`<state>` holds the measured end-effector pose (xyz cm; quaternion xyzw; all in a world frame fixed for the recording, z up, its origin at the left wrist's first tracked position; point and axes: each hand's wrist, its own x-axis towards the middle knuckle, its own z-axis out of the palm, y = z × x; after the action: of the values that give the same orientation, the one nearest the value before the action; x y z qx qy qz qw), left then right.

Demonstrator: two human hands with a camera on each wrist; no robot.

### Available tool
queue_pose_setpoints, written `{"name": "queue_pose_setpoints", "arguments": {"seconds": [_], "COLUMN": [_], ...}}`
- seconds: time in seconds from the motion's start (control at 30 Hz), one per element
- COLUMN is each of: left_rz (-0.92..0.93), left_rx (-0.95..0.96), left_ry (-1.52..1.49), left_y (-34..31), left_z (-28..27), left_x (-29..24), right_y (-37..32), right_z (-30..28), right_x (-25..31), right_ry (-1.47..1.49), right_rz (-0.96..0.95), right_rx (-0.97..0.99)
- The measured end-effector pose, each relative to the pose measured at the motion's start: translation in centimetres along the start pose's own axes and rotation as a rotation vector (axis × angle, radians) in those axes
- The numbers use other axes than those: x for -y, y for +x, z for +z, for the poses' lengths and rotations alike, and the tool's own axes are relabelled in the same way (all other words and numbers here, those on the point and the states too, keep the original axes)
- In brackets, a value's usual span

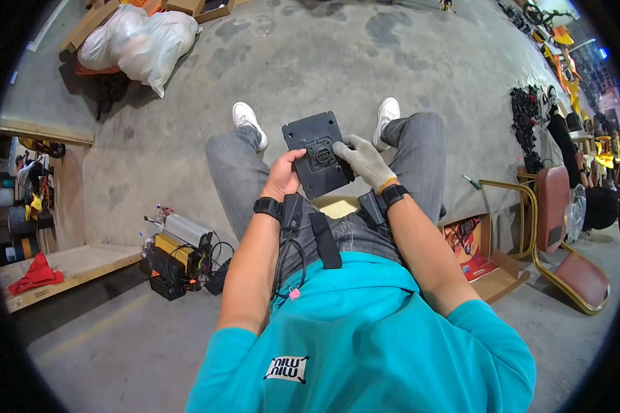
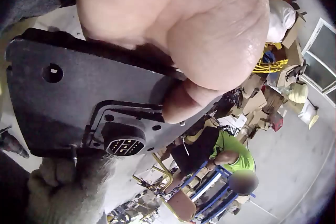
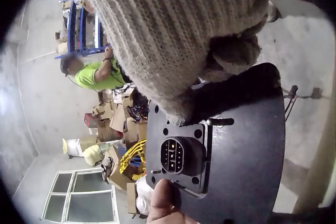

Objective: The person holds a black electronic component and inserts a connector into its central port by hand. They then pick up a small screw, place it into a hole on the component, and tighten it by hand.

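Black plate (image 1: 324, 182) surrounds the connector (image 1: 323, 155); the left hand's (image 1: 283, 176) fingers clamp the plate. The right hand's (image 1: 367, 162) curled fingers touch beside the connector (whether gripping, I cannot tell). Steady left support should help.

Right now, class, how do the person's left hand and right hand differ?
The left hand is bare, while the right hand wears a pale knitted glove. The left hand lays its thumb on the face of the black plate, while the right hand has some fingers curled inward. Both are at the plate, and each has a dark band at the wrist.
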<state>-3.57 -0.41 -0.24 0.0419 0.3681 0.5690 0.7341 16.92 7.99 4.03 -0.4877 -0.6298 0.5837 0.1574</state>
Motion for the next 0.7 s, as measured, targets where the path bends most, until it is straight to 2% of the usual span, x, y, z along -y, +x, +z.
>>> {"name": "queue_pose_setpoints", "arguments": {"seconds": [0.2, 0.27, 0.47, 0.63, 0.7], "left_rz": [-0.013, -0.079, -0.006, -0.032, -0.023], "left_rx": [0.003, 0.062, 0.029, 0.022, 0.029], "left_ry": [-0.033, -0.060, -0.086, -0.075, -0.050], "left_y": [-0.2, -0.1, -0.3, -0.3, -0.2], "left_z": [0.2, 0.1, 0.4, 0.9, 0.6], "left_x": [0.0, -0.2, 0.1, 0.3, 0.3], "right_y": [-0.1, -0.2, -0.3, 0.0, 0.2], "right_z": [0.1, 0.2, 0.2, 0.4, 0.5], "right_x": [0.1, 0.1, 0.9, -0.4, -0.5], "right_ry": [0.026, 0.003, 0.013, 0.021, 0.071], "right_rz": [0.010, 0.008, -0.042, -0.004, -0.043], "right_rx": [0.004, -0.002, -0.017, -0.008, -0.001]}}
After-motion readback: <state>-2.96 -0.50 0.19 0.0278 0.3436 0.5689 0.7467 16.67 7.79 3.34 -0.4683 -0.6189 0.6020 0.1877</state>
